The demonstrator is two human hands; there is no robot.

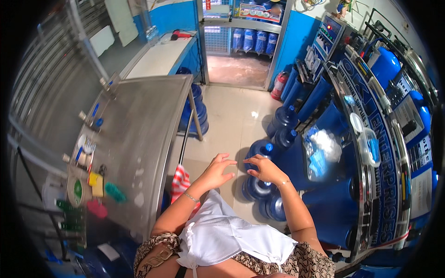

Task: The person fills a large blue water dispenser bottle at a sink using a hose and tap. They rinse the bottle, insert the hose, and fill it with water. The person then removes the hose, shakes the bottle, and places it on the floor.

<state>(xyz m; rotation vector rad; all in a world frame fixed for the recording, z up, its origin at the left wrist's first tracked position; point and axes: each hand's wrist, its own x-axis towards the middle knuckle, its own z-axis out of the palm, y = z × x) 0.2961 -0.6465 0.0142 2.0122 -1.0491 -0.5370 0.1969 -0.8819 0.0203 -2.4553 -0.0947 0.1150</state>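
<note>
Blue water jugs (257, 186) stand clustered on the tiled floor (232, 125) beside a steel surface (139, 139); left hand (215, 172) and right hand (265, 169) hover above, fingers spread, holding nothing.

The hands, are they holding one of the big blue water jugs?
No: the left hand and right hand are both open and empty, fingers spread, above a blue water jug standing on the floor.
</note>
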